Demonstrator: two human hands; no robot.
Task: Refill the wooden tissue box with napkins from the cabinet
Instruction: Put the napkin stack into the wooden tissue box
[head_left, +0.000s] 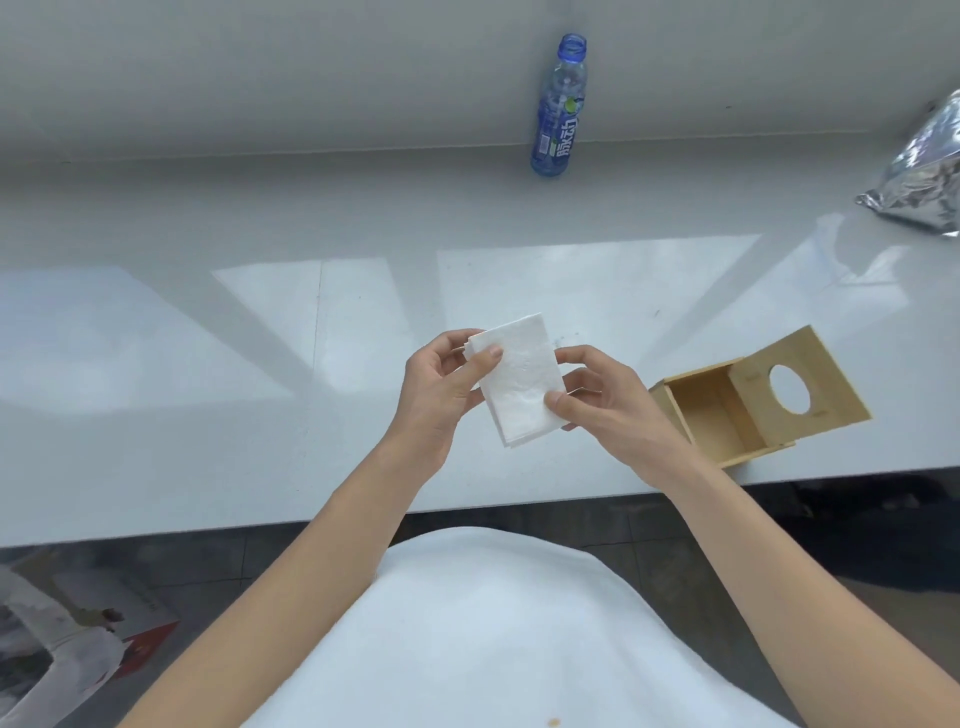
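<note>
A small stack of white folded napkins (519, 376) is held above the grey counter (260, 364), between both hands. My left hand (441, 395) grips its left edge with the thumb on top. My right hand (602, 405) pinches its lower right corner. The wooden tissue box (727, 415) stands on the counter just right of my right hand, near the front edge. Its hinged lid (800, 384) with a round hole is swung open to the right, and the inside looks empty.
A blue uncapped plastic bottle (558, 109) stands at the back against the wall. A crinkled silver foil bag (919, 171) lies at the far right. The counter's front edge runs below my hands; a printed bag (78, 639) lies on the dark floor at lower left.
</note>
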